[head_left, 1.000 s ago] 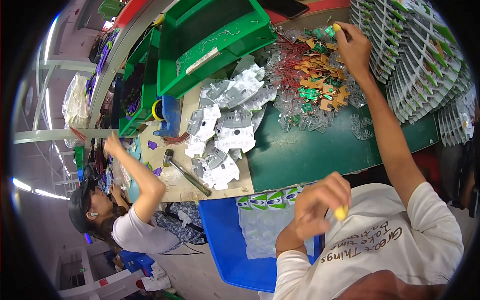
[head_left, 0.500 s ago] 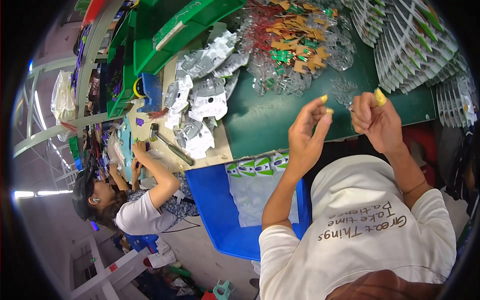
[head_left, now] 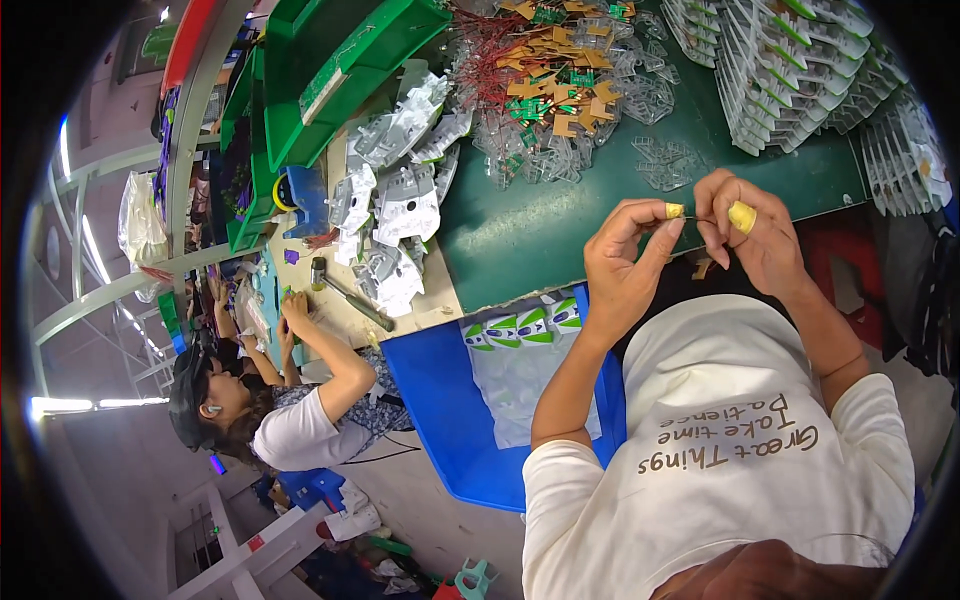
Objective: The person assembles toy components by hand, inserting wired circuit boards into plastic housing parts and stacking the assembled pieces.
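My left hand (head_left: 628,262) is pinched closed, yellow tape on a fingertip. Close beside it, my right hand (head_left: 752,232) has curled fingers and yellow tape around one of them. A thin dark wire (head_left: 702,218) spans the small gap between the fingertips of both hands. Just below them shows a small tan piece (head_left: 703,268); whether it hangs from the wire, I cannot tell. Beyond my hands, several clear plastic parts (head_left: 662,165) lie on the green tabletop (head_left: 530,245). Farther off is a heap of tan pieces (head_left: 560,85) with green boards and red wires.
Stacked white-and-green shells (head_left: 780,80) stand at the far right. Grey-white housings (head_left: 405,200) lie left, near a hammer (head_left: 350,295). Green bins (head_left: 350,75) sit behind. A blue tub (head_left: 440,430) holds bagged parts below the table edge. Another person (head_left: 300,410) works at left.
My hands have come closer together, and the thin wire now shows between them. The tan piece has come into sight below. The whole view has shifted slightly.
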A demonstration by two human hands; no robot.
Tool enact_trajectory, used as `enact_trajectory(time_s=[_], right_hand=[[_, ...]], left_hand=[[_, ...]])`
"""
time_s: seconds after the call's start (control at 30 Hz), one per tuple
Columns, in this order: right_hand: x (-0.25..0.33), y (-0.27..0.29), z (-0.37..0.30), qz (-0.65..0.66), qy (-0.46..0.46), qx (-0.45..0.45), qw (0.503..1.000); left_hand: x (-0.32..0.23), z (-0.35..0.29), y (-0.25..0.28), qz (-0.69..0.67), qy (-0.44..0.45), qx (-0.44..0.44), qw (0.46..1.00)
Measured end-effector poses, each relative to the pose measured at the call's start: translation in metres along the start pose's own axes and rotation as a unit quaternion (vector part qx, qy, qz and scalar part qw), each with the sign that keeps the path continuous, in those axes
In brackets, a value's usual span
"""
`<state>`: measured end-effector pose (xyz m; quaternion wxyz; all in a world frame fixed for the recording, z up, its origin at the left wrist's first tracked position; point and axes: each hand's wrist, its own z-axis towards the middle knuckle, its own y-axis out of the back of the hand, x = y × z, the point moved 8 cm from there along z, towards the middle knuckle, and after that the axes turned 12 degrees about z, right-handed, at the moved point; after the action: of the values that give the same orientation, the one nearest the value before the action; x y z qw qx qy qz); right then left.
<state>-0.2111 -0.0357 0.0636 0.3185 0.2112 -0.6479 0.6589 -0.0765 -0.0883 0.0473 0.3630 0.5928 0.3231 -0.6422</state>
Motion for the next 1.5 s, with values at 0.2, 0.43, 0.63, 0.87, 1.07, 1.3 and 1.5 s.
enact_trajectory(time_s=[0.2,0.43,0.63,0.87,1.07,1.3,1.5], right_hand=[[0.006,0.003,0.0,-0.326,0.038,-0.003,0.945],[-0.002,0.003,0.007,-0.406,0.057,-0.033,0.911],[-0.006,-0.021,0.017,-0.446,0.088,0.054,0.889],[-0.031,-0.017,0.045,-0.375,0.013,0.165,0.912],[-0.036,-0.027,0.058,-0.398,-0.056,0.124,0.907],[-0.029,-0.001,0.025,-0.292,-0.102,0.05,0.95],[-0.016,0.004,0.006,-0.315,-0.114,0.023,0.942]], left_hand=[[-0.002,0.001,0.005,0.016,-0.019,-0.019,1.0],[0.005,-0.002,0.015,0.108,-0.001,-0.061,0.992],[0.014,-0.01,0.025,0.072,0.004,-0.066,0.995],[0.056,-0.01,0.033,-0.191,0.201,0.049,0.96],[0.055,0.021,0.061,-0.161,0.27,0.121,0.941],[-0.047,0.11,0.183,0.676,-0.182,-0.245,0.671],[-0.036,0.135,0.206,0.762,-0.186,-0.202,0.586]])
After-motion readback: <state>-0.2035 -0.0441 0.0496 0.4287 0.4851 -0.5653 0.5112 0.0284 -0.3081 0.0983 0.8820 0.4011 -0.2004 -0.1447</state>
